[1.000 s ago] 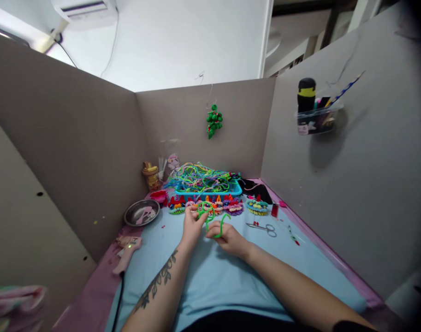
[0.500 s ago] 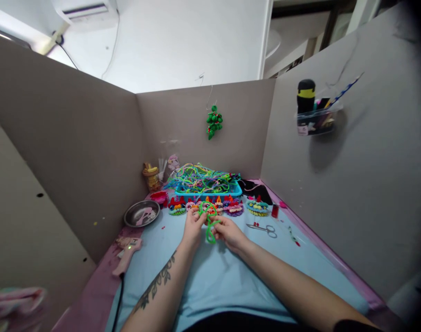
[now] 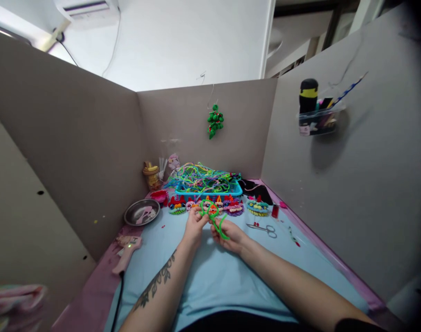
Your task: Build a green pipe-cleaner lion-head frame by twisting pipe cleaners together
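Between my two hands is a bright green pipe cleaner [image 3: 222, 232], bent into loops at its top with its lower ends trailing to the right. My left hand [image 3: 195, 226] pinches the looped part from the left. My right hand [image 3: 229, 235] holds the lower stretch, thumb and fingers closed on it. Both hands hover above the light blue cloth [image 3: 210, 286]. Just beyond them stands a row of colourful fuzzy figures, among them a purple one [image 3: 233, 207] and a blue-and-yellow one [image 3: 257, 207]. My fingertips partly hide the figures in the middle.
A blue basket [image 3: 192, 194] heaped with coloured pipe cleaners stands at the back. Scissors [image 3: 265, 229] lie to the right. On the left are a metal bowl [image 3: 141, 213] and a pink glue gun [image 3: 127, 254] with its cord. Grey panels [image 3: 203, 106] enclose three sides.
The green pipe cleaner's lower end has swung from hanging straight down to slanting right across my right hand. My hands have shifted only slightly.
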The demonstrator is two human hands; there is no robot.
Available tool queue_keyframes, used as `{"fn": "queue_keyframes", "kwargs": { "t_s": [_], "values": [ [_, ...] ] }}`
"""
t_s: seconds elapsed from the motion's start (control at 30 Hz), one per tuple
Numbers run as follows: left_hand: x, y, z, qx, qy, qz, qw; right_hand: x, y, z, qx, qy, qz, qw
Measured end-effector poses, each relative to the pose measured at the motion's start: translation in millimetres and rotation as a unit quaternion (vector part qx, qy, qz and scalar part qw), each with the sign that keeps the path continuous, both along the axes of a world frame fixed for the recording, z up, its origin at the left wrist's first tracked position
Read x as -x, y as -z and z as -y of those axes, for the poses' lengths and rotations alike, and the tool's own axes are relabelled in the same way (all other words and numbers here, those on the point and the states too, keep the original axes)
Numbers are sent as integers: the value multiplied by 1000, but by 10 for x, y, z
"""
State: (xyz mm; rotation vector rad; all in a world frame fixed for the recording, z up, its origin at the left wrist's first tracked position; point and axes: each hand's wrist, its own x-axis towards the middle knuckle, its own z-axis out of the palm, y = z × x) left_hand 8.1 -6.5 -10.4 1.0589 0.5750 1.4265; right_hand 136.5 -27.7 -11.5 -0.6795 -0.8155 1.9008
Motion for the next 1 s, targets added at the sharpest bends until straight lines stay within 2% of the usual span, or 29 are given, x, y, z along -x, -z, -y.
{"fn": "queue_keyframes", "kwargs": {
  "t_s": [0.13, 0.23, 0.33, 0.43, 0.47, 0.5, 0.57, 0.63, 0.67, 0.7, 0.77, 1.0],
  "values": [
    [-10, -57, 43, -5, 30, 8, 1000, -68, 47, -14, 34, -91, -53, 994],
    [-10, -57, 34, 1, 33, 10, 999, -86, 52, -1, 37, -110, -58, 992],
    [-8, -32, 10, 5, 14, -6, 1000, -50, 47, 10, 38, -73, -14, 997],
    [-24, -14, 12, 7, -38, -37, 999, 4, 49, 16, -39, 38, 101, 993],
    [-36, -12, 22, 9, -56, -47, 997, 14, 49, 21, -89, 83, 167, 978],
    [-49, -11, 35, 10, -72, -55, 996, 19, 46, 30, -149, 129, 245, 949],
    [-75, -12, 63, 14, -95, -68, 993, 12, 29, 55, -274, 215, 395, 850],
    [-89, -13, 81, 23, -110, -78, 991, -8, 3, 83, -361, 266, 497, 743],
    [-88, -13, 84, 29, -115, -81, 990, -19, -10, 94, -384, 274, 526, 708],
    [-82, -12, 82, 35, -117, -85, 989, -29, -20, 101, -398, 273, 544, 687],
    [-56, -10, 70, 44, -113, -89, 989, -47, -25, 102, -409, 269, 551, 676],
    [23, 8, 35, 35, -67, -116, 990, -97, 4, 74, -406, 276, 514, 704]
  ]
}}
